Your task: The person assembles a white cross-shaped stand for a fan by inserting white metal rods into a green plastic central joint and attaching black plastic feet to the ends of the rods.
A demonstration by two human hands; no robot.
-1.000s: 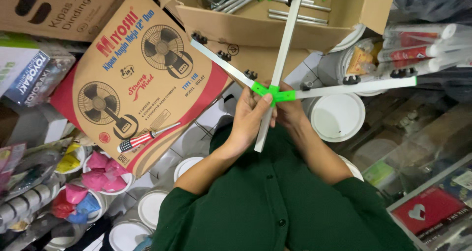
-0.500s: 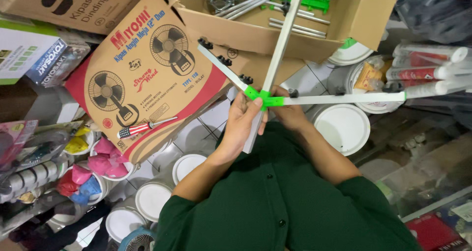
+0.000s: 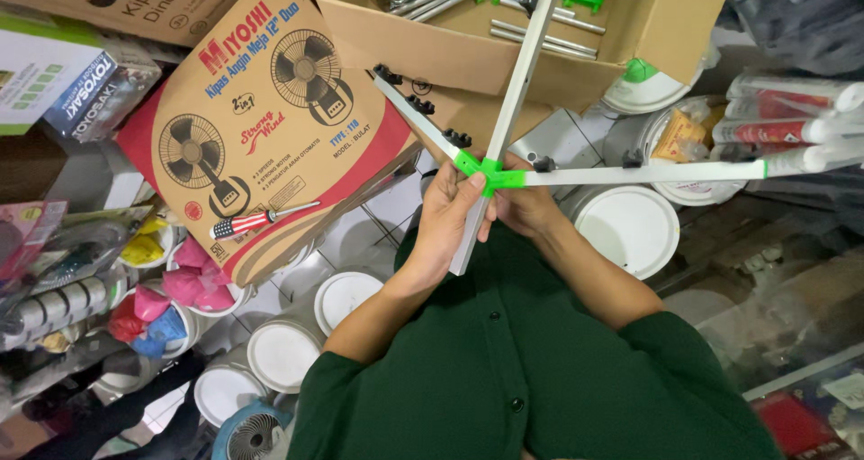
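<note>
- Crossed white rods (image 3: 504, 122) joined by a green plastic hub (image 3: 486, 174) sit at chest height in front of the person, held over an open cardboard box (image 3: 504, 59) that contains more rods and green parts.
- Far left, a fan carton (image 3: 261, 127) leans on stacked goods, and a screwdriver (image 3: 261, 219) with a striped handle lies on its printed face, well apart from both hands.
- Below the carton, white round lids (image 3: 346, 296) cover buckets on the floor.
- Left hand (image 3: 445, 221) is clenched around the lower end of the long upright rod, its thumb pressed onto the green hub.
- Right hand (image 3: 526, 208) sits just behind the hub with its fingers curled under the joint; how tightly they grip is hidden by the rod and the other hand.
- One arm of the cross runs up-left and carries small black clips (image 3: 423, 104); another runs right, over a white bucket lid (image 3: 630, 230).
- Judging from the grip, the joint goes together best if both thumbs stay on the hub and the rod is pushed straight along its socket, not levered sideways, since the long arms would twist the plastic.
- Far right, rolled tubes (image 3: 792, 100) lie stacked on a shelf, clear of the rod's tip.
</note>
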